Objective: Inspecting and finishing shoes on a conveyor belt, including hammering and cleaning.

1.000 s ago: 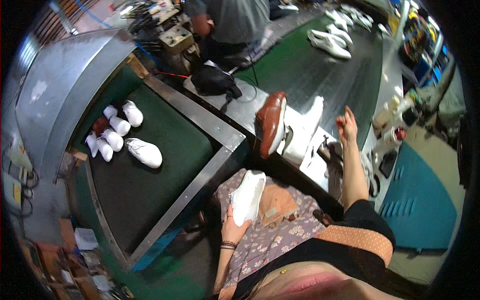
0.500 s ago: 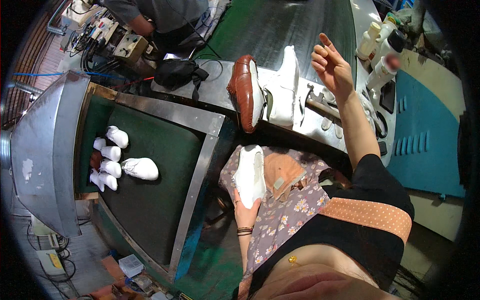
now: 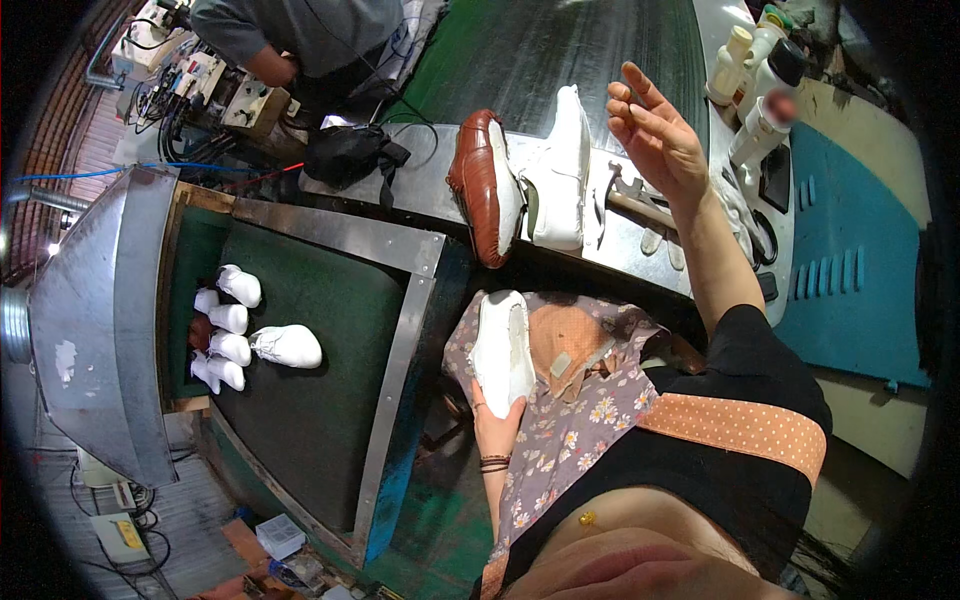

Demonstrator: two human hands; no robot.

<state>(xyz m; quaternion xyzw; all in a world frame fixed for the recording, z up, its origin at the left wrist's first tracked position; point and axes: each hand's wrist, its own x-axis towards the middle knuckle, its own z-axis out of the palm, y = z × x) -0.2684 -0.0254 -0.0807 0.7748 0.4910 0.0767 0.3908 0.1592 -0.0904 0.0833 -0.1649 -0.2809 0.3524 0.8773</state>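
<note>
My left hand [image 3: 495, 422] grips one end of a white shoe [image 3: 503, 350], which lies over my flowered apron [image 3: 560, 440] with its pale underside facing up. Raised above the right part of the metal counter is my right hand [image 3: 665, 150], its fingers loosely bent and apart, with nothing visible in them. Beyond the held shoe, a brown shoe [image 3: 482, 190] and another white shoe [image 3: 560, 200] rest side by side at the counter's edge. A hammer [image 3: 640, 208] lies just below my right hand, next to pale gloves [image 3: 735, 215].
To the left, a dark green conveyor belt [image 3: 310, 430] carries several white shoes [image 3: 288, 346] out of a metal hood [image 3: 100, 330]. Bottles [image 3: 765, 130] stand at the far right. A black bag [image 3: 345, 153] sits on the counter; a co-worker [image 3: 300, 40] is behind it.
My right hand has shifted slightly left, its fingers spreading a little. The left hand still grips the white shoe. The whole view has tilted slightly.
</note>
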